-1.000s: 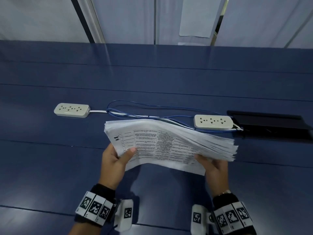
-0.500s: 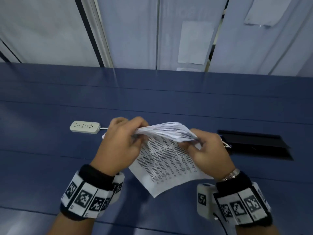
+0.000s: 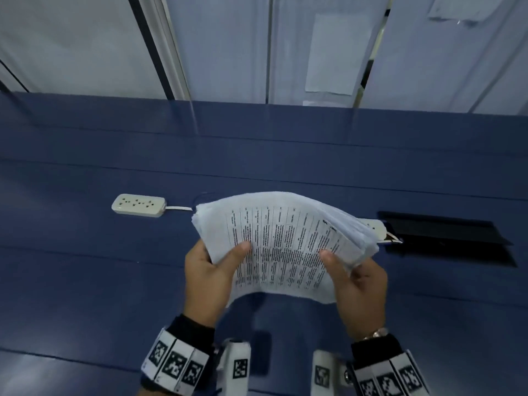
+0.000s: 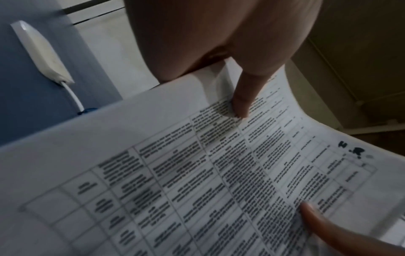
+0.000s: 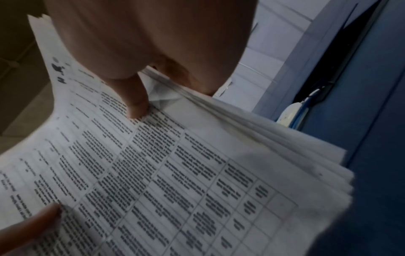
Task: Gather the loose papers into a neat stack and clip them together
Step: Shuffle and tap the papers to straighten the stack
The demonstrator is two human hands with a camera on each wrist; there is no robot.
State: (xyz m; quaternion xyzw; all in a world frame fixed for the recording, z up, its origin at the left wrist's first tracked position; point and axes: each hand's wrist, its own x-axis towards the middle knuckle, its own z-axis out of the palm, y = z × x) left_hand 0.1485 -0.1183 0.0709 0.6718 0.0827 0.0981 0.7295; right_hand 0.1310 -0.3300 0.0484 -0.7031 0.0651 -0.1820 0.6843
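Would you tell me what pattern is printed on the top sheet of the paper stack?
A ruled table of dense black text on white top sheet; clearest in the left wrist view.

No text can be read. The top sheet of the stack of papers (image 3: 281,241), at the centre of the head view, carries a printed table of dense black type, too blurred to make out in any view. Black-and-white square code markers sit on the wristbands (image 3: 174,364) along the lower edge of the frame; they bear patterns, not letters.
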